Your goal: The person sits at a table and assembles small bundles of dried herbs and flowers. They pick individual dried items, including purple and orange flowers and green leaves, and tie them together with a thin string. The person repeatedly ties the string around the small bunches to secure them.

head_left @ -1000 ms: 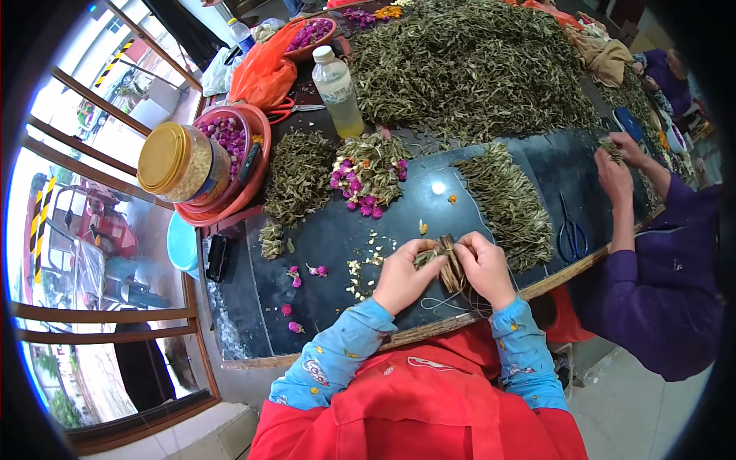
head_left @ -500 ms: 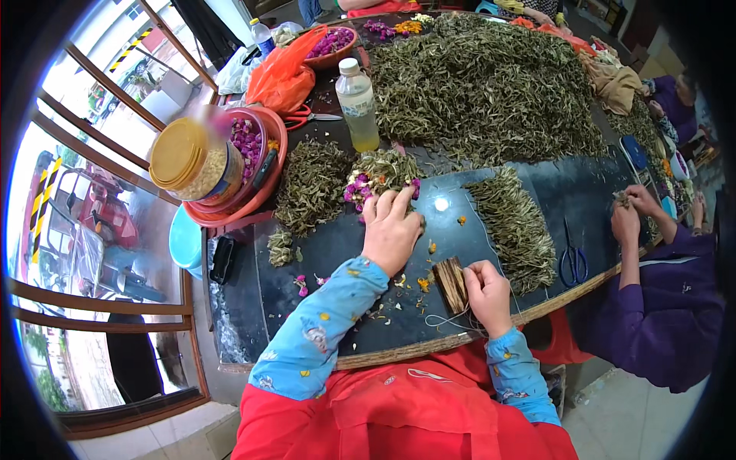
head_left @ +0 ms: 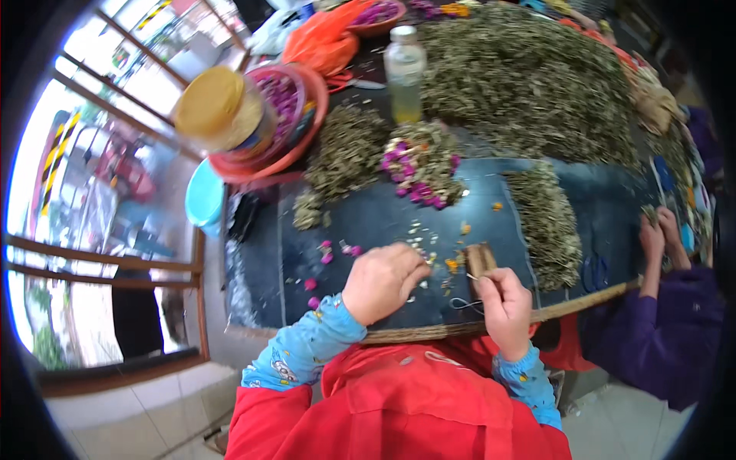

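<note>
My left hand (head_left: pixel 383 282) hovers over the front of the dark tabletop, fingers curled together beside scattered white petals (head_left: pixel 418 234). Whatever its fingertips pinch, if anything, is hidden. Thumb and forefinger of my right hand (head_left: pixel 506 307) close on a thin pale string (head_left: pixel 464 303), which loops by the table's front edge. Just beyond those fingers lies a small bundle of brown woody strips (head_left: pixel 481 259). A mixed pile of purple, white and greenish dried flowers (head_left: pixel 422 165) sits farther back. To the right, a flat row of dried green leaf sprigs (head_left: pixel 546 226) lies on the table.
A large leaf heap (head_left: pixel 529 84) covers the back. A bottle (head_left: pixel 405 73) stands near it. At left are an orange basin (head_left: pixel 318 115), a yellow-lidded jar (head_left: pixel 222 111) and a turquoise bucket (head_left: pixel 205 195). Blue-handled scissors (head_left: pixel 595 274) lie near a co-worker in purple (head_left: pixel 659 330).
My left hand has left the flower pile and come back toward the front edge, its fingers now curled. My right hand stays by the woody bundle. The view has shifted.
</note>
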Action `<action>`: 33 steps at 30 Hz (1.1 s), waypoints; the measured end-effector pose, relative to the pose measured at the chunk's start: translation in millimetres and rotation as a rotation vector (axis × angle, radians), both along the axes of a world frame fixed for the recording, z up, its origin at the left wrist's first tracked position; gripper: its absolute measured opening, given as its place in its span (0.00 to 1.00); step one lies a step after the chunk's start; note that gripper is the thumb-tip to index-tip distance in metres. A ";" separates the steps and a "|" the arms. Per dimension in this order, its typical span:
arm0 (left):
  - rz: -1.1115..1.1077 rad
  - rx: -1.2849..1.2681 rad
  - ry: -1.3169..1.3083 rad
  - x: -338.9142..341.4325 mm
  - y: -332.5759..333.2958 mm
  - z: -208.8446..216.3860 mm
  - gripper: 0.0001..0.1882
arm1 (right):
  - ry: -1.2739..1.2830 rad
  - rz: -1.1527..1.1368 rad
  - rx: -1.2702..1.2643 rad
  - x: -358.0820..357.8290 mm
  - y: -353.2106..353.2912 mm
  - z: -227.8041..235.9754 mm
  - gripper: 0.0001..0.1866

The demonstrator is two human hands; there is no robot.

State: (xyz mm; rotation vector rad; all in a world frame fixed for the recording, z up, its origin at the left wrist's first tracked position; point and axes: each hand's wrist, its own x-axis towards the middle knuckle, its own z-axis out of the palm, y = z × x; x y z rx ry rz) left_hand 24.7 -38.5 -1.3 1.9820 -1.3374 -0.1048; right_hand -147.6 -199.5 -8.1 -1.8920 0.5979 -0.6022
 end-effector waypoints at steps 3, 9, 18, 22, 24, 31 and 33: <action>0.108 0.045 0.104 -17.0 57.7 -13.2 0.03 | 0.050 0.083 0.106 -0.7 16.9 1.8 0.04; 0.740 0.179 -0.175 4.1 176.3 -20.4 0.04 | 0.063 0.209 0.135 9.3 34.2 -5.6 0.05; 0.731 0.444 -0.208 1.2 238.7 -24.5 0.15 | 0.115 0.287 0.186 16.0 48.8 -7.0 0.04; 0.819 0.160 -0.135 4.6 219.1 -16.2 0.09 | 0.092 0.279 0.088 19.3 47.8 -1.1 0.02; 0.855 0.183 0.113 2.6 193.7 6.3 0.07 | 0.091 0.281 0.116 22.6 50.8 4.7 0.02; 0.135 -0.067 0.176 -32.0 81.6 6.4 0.19 | 0.141 0.376 0.195 28.9 67.2 -2.8 0.04; 0.069 -0.088 0.177 -37.0 71.0 -11.1 0.15 | 0.157 0.382 0.212 26.1 67.5 -3.4 0.04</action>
